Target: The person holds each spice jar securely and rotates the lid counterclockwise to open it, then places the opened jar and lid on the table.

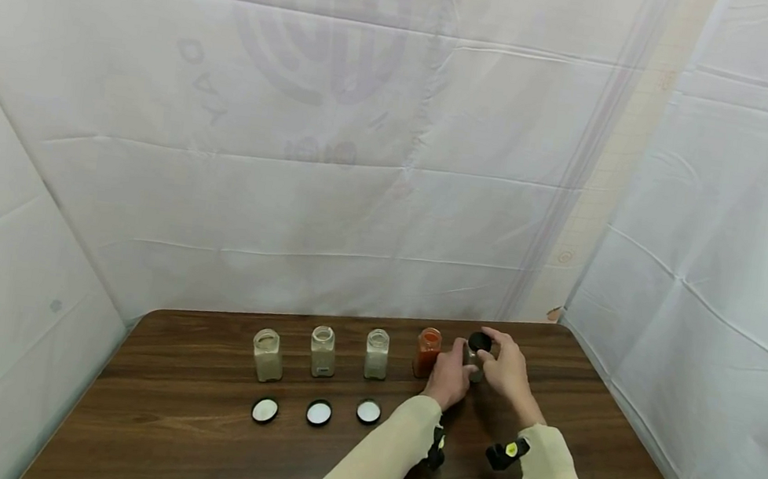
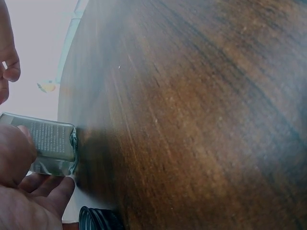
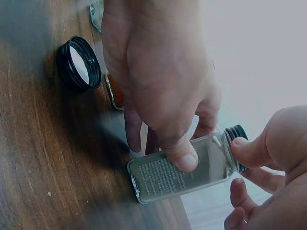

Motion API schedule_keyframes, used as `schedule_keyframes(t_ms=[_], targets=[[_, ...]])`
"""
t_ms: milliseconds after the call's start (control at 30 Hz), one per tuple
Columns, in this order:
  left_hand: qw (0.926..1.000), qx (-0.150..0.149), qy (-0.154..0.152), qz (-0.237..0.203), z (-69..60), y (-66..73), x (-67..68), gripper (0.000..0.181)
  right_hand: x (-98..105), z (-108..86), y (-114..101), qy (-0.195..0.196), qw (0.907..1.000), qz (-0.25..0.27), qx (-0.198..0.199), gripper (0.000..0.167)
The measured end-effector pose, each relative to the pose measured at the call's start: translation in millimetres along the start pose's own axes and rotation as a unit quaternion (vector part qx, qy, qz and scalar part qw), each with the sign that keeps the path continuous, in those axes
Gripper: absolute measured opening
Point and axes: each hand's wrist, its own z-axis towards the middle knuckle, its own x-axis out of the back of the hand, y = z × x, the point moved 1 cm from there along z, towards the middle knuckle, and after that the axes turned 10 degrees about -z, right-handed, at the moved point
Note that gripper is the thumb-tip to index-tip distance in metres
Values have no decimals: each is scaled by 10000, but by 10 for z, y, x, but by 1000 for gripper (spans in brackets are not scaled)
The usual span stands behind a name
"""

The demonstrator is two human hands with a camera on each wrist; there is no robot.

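A square glass spice jar (image 3: 182,175) with a printed label and pale contents is at the right end of the row. My left hand (image 1: 450,377) grips its body, thumb across the label in the right wrist view. My right hand (image 1: 506,368) pinches the black screw lid (image 3: 236,139) on the jar's mouth between thumb and fingers. The jar's base is at or close to the table; I cannot tell whether they touch. Just left of my left hand stands an uncapped jar of orange-red spice (image 1: 427,353), partly covered by that hand.
Uncapped jars with pale contents, a left one (image 1: 268,356), a middle one (image 1: 323,352) and a right one (image 1: 376,354), stand along the wooden table (image 1: 176,437). Black lids (image 1: 318,413) lie liner-up before them. Another lid (image 3: 79,64) lies near the left wrist. White sheeting walls surround the table.
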Motion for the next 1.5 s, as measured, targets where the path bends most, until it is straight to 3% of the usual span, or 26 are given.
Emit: schedule_keyframes(t_ms=[267, 400, 533, 767, 967, 1200, 1500], targets=[[10000, -23, -4, 47, 4, -15, 3, 40, 23, -18, 21, -173, 9995, 125, 214, 52], [9999, -69, -8, 83, 24, -24, -7, 40, 1, -17, 16, 190, 9992, 21, 339, 54], [10000, -62, -14, 22, 22, -18, -15, 40, -17, -27, -4, 619, 9981, 7, 51, 53], [10000, -41, -39, -11, 26, -10, -9, 40, -37, -39, -42, 916, 9953, -42, -299, 48], [10000, 20, -68, 11, 37, -15, -7, 40, -24, -15, -41, 753, 9971, -124, -37, 44], [9997, -190, 95, 93, 51, -48, -11, 39, -15, 8, -39, 275, 9995, -69, 115, 45], [9990, -383, 181, 149, 9, -34, -27, 38, -10, -28, -57, 310, 9995, 0, 39, 52]])
